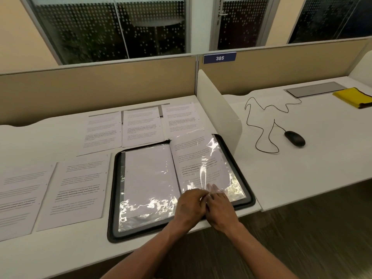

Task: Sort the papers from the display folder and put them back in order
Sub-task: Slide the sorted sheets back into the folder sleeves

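A black display folder (113,198) lies open on the white desk, its clear sleeves shining. The left sleeve holds a blank-looking sheet (150,170). The right sleeve (203,158) holds a printed page and bulges upward. My left hand (190,204) and my right hand (218,205) meet at the bottom edge of the right sleeve. My left hand's fingers pinch the plastic there. My right hand's fingers lie straight, slid under the clear film. Several loose printed sheets lie around: three behind the folder (141,125) and two to its left (78,190).
A white divider panel (219,111) stands right of the folder. Beyond it lie a black mouse (295,137) with a looping cable, a grey cable hatch (316,88) and a yellow folder (353,97). A beige partition runs along the desk's back. The desk's front edge is near my wrists.
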### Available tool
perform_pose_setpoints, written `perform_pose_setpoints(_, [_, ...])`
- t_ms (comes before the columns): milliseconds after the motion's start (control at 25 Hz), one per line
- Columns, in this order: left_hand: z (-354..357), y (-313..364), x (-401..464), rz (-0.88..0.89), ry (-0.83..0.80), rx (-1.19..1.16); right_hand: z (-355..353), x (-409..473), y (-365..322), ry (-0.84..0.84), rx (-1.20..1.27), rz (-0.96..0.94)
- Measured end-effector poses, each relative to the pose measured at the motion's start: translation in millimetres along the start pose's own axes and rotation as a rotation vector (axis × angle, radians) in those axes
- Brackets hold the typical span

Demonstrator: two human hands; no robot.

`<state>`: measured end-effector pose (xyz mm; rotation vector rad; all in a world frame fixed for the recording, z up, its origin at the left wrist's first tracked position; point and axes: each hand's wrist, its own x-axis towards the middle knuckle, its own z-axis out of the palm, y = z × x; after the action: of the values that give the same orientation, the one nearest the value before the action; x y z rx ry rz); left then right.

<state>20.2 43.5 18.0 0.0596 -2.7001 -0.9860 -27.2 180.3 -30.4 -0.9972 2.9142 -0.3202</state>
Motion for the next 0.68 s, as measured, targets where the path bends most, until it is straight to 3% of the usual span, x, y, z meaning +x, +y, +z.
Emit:
perform_pose_setpoints(160, [1, -2, -3, 0.019, -0.002, -0.014, -4, -12, -5, 0.084, 0.179, 0.001])
perform_pose_setpoints(240, [1, -7, -5, -0.021, 0.030, -0.053, -19, -25, -11, 0.371, 0.340, 0.095])
perform_pose_setpoints(320, [-1, -13, -5, -0.077, 0.089, -0.132, -38, -35, -13, 0.675, 0.435, 0.335])
perform_pose_setpoints(360, [-2, -15, -4, -0.099, 0.103, -0.173, -49, -37, -13, 0.749, 0.513, 0.471])
perform_pose_setpoints(400, [-4, -16, -3, -0.116, 0.104, -0.204, -60, -34, -11, 0.745, 0.623, 0.612])
perform_pose_setpoints(480, [-5, -18, -5, -0.138, 0.087, -0.249, -73, -20, -5, 0.531, 0.914, 0.792])
perform_pose_setpoints(560, [-7, -18, -7, -0.132, 0.074, -0.267, -79, -1, -2, 0.351, 1.083, 0.819])
perform_pose_setpoints(680, [-16, -15, -15, -0.131, 0.083, -0.245, -78, 25, -8, 0.337, 1.219, 0.833])
